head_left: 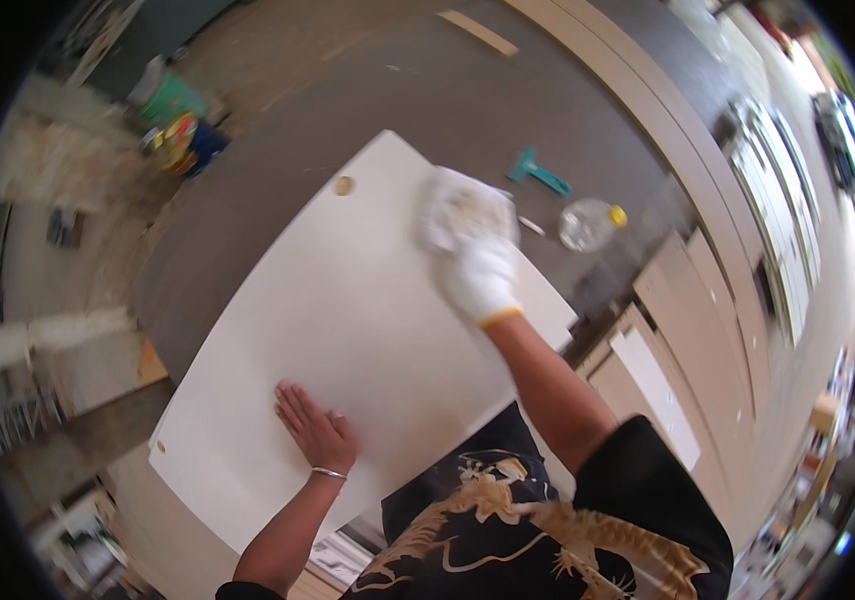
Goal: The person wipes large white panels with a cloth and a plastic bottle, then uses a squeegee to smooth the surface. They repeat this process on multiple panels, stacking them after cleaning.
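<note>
Wipe-down stage, I reckon: right hand point(487, 277) clamped on rag point(465, 205), left hand point(317, 428) flat and unclenched, next pass needs panel point(347, 300) steady.

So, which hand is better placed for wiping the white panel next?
Probably the right hand: gloved, it holds a white cloth on the panel, while the bare left hand rests flat.

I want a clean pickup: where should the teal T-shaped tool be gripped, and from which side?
The teal T-shaped tool is probably best pinched mid-handle, from above: its slim handle slants right, away from the wider crosspiece, and the bottle near the handle's end could crowd a low approach.
</note>
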Demonstrator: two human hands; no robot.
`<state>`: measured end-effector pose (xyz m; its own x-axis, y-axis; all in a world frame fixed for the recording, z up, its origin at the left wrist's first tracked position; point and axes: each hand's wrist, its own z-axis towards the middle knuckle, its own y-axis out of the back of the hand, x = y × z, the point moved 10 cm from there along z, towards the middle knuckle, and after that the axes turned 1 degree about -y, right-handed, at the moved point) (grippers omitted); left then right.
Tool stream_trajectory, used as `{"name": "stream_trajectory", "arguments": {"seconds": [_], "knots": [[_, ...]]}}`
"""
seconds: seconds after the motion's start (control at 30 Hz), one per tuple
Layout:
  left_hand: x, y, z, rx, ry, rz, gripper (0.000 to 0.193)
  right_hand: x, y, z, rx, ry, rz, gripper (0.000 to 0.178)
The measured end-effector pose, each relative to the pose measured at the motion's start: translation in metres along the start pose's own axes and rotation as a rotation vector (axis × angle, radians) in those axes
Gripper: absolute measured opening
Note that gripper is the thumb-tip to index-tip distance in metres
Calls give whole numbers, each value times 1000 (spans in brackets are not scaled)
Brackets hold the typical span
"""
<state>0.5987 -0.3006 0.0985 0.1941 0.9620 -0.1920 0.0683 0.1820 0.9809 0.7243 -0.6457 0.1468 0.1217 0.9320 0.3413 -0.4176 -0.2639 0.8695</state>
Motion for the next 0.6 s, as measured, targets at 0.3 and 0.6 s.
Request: {"name": "stream_trajectory", "arguments": {"seconds": [0.3, 0.6], "knots": [[2, -7, -4, 1, -52, 16, 83, -64, 85, -106, -38, -305, -84, 50], [2, -9, -4, 2, -77, 44, 82, -12, 67, -181, 287, -220, 147, 58]]}}
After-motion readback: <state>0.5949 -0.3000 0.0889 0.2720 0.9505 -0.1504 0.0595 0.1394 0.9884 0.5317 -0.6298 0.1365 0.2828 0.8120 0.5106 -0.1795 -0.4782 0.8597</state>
